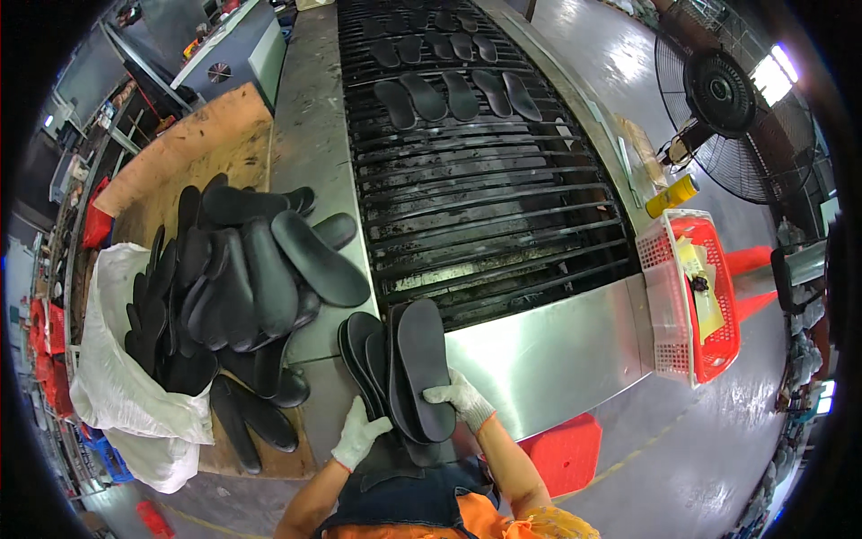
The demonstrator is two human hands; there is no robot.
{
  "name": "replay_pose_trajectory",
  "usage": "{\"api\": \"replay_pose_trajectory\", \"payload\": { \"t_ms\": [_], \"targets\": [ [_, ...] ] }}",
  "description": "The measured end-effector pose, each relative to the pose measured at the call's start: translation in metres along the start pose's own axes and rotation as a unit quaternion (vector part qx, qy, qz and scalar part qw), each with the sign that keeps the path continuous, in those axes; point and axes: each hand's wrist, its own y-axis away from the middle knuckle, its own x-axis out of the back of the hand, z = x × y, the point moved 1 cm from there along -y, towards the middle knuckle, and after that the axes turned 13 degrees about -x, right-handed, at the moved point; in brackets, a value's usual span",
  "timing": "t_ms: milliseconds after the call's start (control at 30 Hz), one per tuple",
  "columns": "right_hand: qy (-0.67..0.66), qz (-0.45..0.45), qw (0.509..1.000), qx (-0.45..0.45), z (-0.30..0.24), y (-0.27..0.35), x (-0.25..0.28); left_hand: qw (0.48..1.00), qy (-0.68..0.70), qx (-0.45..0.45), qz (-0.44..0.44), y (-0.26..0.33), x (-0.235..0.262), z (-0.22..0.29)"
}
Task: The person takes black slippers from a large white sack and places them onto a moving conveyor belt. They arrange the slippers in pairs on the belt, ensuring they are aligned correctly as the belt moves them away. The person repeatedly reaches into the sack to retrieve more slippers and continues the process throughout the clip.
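You've got a stack of black soles [395, 368] stood on edge at the near edge of the steel bench [310, 135], just left of the slatted belt [485, 207]. Your right hand [460, 398] is closed round the outermost sole, fingers wrapped over its lower end, so it's peeling away from the rest with its flat face showing. Your left hand [359, 434] is pressed against the stack's left side, fingers closed on the edges (that keeps the bundle squared up and stops it fanning out). Both hands wear white gloves.

To your left, a heap of soles [242, 278] spills over the bench's left edge onto a wooden board [180, 153], with a white sack [117, 386] under them at the board's near corner, within easy reach. Farther up the belt, a row of soles [458, 94] lies side by side, spaced apart, lengthwise along the slats. A red basket [696, 305] hangs off the belt's right near corner.
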Motion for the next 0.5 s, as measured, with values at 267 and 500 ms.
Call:
{"api": "replay_pose_trajectory", "payload": {
  "t_ms": [267, 500],
  "targets": [
    [-0.003, 0.027, 0.997, 0.078, -0.167, -0.025, 0.109, 0.996, 0.034, -0.079, 0.017, -0.179, -0.122, 0.030],
    [0.023, 0.035, 0.987, 0.152, -0.355, -0.092, 0.150, 0.989, -0.024, -0.131, 0.057, -0.381, -0.148, 0.041]
  ]
}}
